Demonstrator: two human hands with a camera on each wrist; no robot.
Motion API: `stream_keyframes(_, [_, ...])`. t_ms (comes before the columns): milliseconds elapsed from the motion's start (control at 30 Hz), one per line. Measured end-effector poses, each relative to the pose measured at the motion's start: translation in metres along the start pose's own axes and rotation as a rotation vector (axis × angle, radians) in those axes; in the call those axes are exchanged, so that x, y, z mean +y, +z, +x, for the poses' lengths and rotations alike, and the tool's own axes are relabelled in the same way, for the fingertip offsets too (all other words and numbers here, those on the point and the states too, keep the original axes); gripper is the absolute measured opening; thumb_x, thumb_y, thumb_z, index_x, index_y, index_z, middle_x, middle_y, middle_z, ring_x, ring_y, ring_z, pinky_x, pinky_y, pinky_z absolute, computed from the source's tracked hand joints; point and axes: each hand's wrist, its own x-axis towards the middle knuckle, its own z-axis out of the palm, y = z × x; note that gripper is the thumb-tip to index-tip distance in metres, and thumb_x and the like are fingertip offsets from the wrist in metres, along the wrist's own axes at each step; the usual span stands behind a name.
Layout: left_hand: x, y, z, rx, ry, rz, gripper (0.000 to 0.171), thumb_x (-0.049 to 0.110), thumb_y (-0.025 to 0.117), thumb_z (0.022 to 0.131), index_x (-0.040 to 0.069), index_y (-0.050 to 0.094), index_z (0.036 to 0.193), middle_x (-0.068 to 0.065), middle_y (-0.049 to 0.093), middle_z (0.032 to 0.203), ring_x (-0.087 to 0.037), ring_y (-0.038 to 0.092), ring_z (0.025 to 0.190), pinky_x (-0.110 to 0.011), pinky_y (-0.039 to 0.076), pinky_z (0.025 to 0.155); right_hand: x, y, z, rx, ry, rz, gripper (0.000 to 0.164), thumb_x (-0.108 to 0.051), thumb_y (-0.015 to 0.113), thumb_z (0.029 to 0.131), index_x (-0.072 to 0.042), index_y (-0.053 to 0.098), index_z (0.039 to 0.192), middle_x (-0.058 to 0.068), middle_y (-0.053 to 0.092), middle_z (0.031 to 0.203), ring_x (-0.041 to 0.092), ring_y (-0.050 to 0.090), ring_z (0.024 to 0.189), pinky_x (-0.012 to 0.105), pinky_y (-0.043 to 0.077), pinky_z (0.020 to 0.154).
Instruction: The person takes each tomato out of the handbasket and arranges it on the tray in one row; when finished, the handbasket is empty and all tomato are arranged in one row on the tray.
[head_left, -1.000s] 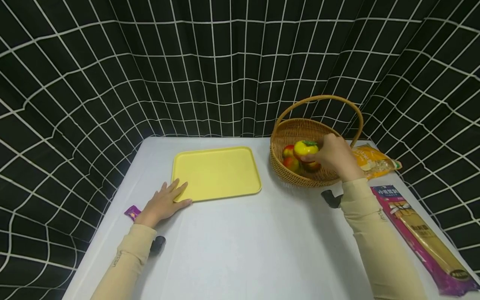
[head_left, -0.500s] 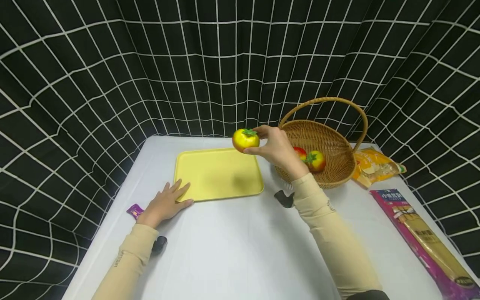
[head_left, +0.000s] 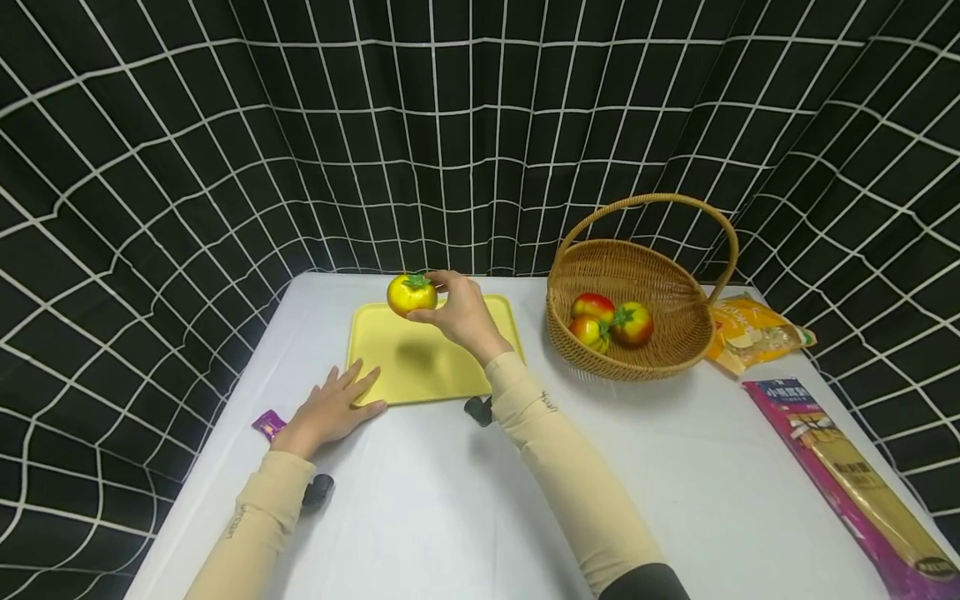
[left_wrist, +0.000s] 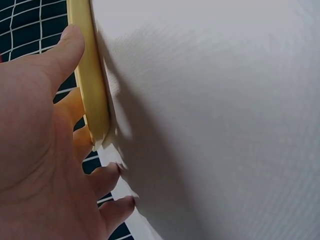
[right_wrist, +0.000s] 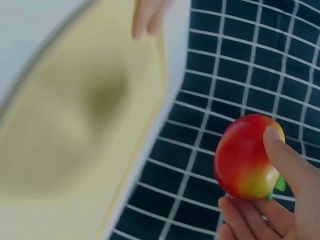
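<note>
My right hand (head_left: 463,315) holds a yellow-and-red, persimmon-like fruit (head_left: 412,295) with green leaves on top, above the yellow tray (head_left: 450,379). In the right wrist view the fruit's red underside (right_wrist: 244,155) shows, with the thumb on one side and fingers on the other. The tray lies flat on the table, the fruit's shadow on it. My left hand (head_left: 327,408) rests with spread fingers at the tray's near left corner. In the left wrist view its thumb lies along the tray's rim (left_wrist: 92,85), while two fingertips touch the white cloth.
Right of the tray stands a wicker basket (head_left: 675,275) with a tall handle and three red-and-yellow fruits (head_left: 633,323) inside. Beyond it lie an orange food bag (head_left: 753,333) and a long purple packet (head_left: 847,475). A small purple packet (head_left: 268,424) sits by my left wrist.
My right hand has lifted the persimmon-like fruit out of the basket and carried it left over the tray. The left hand has stayed at the tray's corner.
</note>
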Motion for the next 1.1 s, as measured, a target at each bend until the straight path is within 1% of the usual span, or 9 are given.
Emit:
stream_keyframes(200, [-0.004, 0.002, 0.0, -0.013, -0.003, 0.012, 0.073, 0.054, 0.053, 0.108, 0.014, 0.035, 0.166, -0.025, 0.017, 0.176, -0.063, 0.008, 0.157, -0.081, 0.011, 0.124, 0.011, 0.038, 0.003, -0.022, 0.027, -0.002, 0.068, -0.019, 0.091, 0.086, -0.002, 0.062, 0.145, 0.015, 0.066, 0.144, 0.032, 0.064, 0.131, 0.04, 0.053, 0.116])
stream_keyframes(367, [-0.007, 0.005, 0.001, -0.013, -0.007, 0.023, 0.073, 0.054, 0.052, 0.108, 0.014, 0.036, 0.166, -0.025, 0.017, 0.176, -0.064, 0.008, 0.157, -0.082, 0.012, 0.123, 0.025, 0.069, 0.003, -0.054, 0.09, -0.015, 0.069, -0.018, 0.09, 0.087, -0.002, 0.06, 0.147, 0.014, 0.066, 0.146, 0.03, 0.064, 0.132, 0.038, 0.051, 0.118])
stream_keyframes(433, [-0.007, 0.005, 0.001, -0.015, -0.009, 0.023, 0.072, 0.055, 0.052, 0.108, 0.014, 0.036, 0.166, -0.025, 0.017, 0.176, -0.064, 0.008, 0.157, -0.082, 0.011, 0.123, 0.029, 0.079, 0.003, -0.07, 0.111, -0.013, 0.069, -0.017, 0.09, 0.086, -0.004, 0.06, 0.147, 0.013, 0.065, 0.147, 0.029, 0.064, 0.133, 0.038, 0.05, 0.119])
stream_keyframes(533, [-0.006, 0.004, 0.0, -0.021, -0.011, 0.019, 0.071, 0.053, 0.051, 0.109, 0.014, 0.035, 0.166, -0.025, 0.015, 0.176, -0.064, 0.007, 0.157, -0.082, 0.011, 0.123, 0.032, 0.091, 0.004, -0.085, 0.12, -0.001, 0.069, -0.015, 0.089, 0.087, -0.005, 0.06, 0.148, 0.012, 0.064, 0.149, 0.028, 0.063, 0.135, 0.039, 0.049, 0.121])
stream_keyframes(767, [-0.003, 0.002, 0.001, -0.04, -0.002, 0.005, 0.07, 0.051, 0.051, 0.109, 0.013, 0.034, 0.166, -0.024, 0.015, 0.176, -0.063, 0.005, 0.157, -0.082, 0.009, 0.124, 0.029, 0.104, 0.004, -0.105, 0.119, -0.005, 0.068, -0.013, 0.088, 0.088, -0.005, 0.059, 0.149, 0.013, 0.064, 0.149, 0.028, 0.064, 0.133, 0.038, 0.051, 0.119])
stream_keyframes(900, [-0.001, 0.001, 0.002, -0.045, -0.011, 0.0, 0.071, 0.051, 0.051, 0.109, 0.013, 0.034, 0.166, -0.023, 0.014, 0.177, -0.062, 0.003, 0.158, -0.081, 0.008, 0.125, 0.028, 0.105, 0.003, -0.1, 0.103, -0.008, 0.068, -0.013, 0.088, 0.088, -0.004, 0.059, 0.149, 0.013, 0.063, 0.15, 0.028, 0.064, 0.134, 0.037, 0.051, 0.119])
stream_keyframes(1100, [-0.003, 0.0, 0.002, -0.046, -0.016, 0.0, 0.071, 0.052, 0.051, 0.109, 0.013, 0.033, 0.167, -0.024, 0.013, 0.177, -0.063, 0.003, 0.158, -0.081, 0.007, 0.124, 0.027, 0.104, 0.005, -0.1, 0.084, -0.032, 0.071, -0.014, 0.09, 0.086, -0.005, 0.058, 0.149, 0.013, 0.061, 0.152, 0.028, 0.063, 0.135, 0.038, 0.05, 0.12])
